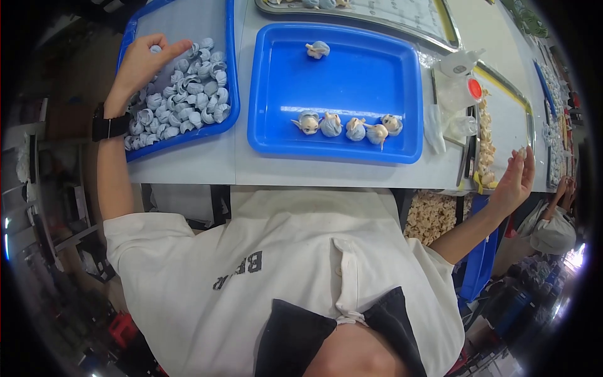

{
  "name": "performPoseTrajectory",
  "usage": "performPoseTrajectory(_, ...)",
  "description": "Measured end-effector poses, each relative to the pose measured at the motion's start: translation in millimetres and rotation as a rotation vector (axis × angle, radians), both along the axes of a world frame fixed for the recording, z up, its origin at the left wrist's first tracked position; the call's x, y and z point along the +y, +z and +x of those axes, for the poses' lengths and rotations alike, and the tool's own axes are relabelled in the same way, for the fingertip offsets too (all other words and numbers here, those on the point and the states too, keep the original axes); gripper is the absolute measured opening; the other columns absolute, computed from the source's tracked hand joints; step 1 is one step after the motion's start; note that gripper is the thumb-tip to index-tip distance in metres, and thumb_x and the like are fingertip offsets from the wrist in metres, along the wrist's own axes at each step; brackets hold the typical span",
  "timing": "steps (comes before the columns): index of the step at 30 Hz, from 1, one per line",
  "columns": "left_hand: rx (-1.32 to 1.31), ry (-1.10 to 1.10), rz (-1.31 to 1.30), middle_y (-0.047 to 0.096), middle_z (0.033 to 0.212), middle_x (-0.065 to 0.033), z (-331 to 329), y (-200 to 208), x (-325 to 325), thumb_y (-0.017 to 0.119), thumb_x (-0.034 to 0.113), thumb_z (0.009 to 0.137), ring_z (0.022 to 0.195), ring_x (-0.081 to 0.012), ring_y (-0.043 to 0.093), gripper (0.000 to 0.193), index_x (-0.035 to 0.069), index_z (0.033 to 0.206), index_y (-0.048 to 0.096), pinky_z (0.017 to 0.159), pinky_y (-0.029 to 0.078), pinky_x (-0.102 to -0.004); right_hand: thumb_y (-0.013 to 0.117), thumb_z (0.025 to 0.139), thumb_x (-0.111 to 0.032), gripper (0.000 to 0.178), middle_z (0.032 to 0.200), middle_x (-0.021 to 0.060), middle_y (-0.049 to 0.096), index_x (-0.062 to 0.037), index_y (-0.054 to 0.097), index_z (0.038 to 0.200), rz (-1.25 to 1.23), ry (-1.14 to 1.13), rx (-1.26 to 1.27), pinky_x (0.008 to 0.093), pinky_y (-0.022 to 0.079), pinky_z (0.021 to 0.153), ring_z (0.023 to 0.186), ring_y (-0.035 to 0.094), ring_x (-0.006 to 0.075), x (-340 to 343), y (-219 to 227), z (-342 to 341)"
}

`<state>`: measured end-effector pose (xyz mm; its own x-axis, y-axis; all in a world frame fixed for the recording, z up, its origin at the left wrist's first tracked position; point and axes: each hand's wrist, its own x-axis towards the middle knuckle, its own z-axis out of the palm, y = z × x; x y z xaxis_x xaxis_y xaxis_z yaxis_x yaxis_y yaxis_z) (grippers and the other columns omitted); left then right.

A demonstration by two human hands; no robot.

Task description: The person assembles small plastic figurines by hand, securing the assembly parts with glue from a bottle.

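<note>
Blue-gray shells (182,116), head view: heaped in the left blue tray (233,94), right under and beside the left hand (141,66). Thin-walled, curved, open cups with ridged outsides; matte, plasticky look. Should be very light, fairly stiff, maybe a bit springy; thin rims could bend or chip if squeezed. Best hold, I'd judge: thumb and finger across the rim, light pinch. Smooth curves may roll or nest together.

Left hand: fingers curled, thumb stuck out sideways; one bluish bit shows at the fingers, can't tell from here if it's gripped. Right hand (516,179): fingertips drawn nearly together on a small pale piece (522,151), too small to identify. Just left of that hand, cream pieces (485,141), lumpy and irregular, line a metal-rimmed tray (506,119).

Between the hands, the middle blue tray (333,81), glossy, smooth-walled, holds small rounded doll heads (308,122), skin-toned with blue-gray hair; probably hard and slippery. White surface (188,169) underneath, flat.
</note>
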<state>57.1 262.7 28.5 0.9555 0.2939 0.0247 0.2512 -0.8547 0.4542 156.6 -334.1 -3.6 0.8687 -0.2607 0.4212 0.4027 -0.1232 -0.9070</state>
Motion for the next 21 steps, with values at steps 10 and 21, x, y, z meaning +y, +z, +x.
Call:
performPoseTrajectory(10, -0.308, 0.135, -0.263, 0.037, 0.054, 0.0080, -12, 23, -9, 0.057, 0.042, 0.080, 0.042, 0.0007, 0.033, 0.039, 0.012, 0.059, 0.045, 0.038, 0.022, -0.0147, 0.048, 0.084, 0.001, 0.031, 0.101, 0.0153, 0.055, 0.0075, 0.044, 0.114, 0.230, 0.161, -0.092, 0.0281, 0.042, 0.084, 0.092, 0.055, 0.0227, -20, 3, -12)
performPoseTrajectory(21, -0.192, 0.151, -0.561, 0.040, 0.053, 0.0067, 0, 11, -20, 0.065, 0.028, 0.076, 0.043, -0.0011, 0.035, 0.033, 0.012, 0.057, 0.044, 0.038, 0.027, -0.0167, 0.053, 0.075, 0.001, 0.028, 0.104, 0.0183, 0.044, 0.0020, 0.048, 0.102, 0.146, 0.578, -0.117, 0.0296, 0.043, 0.068, 0.078, 0.052, 0.0214, 90, 26, -50)
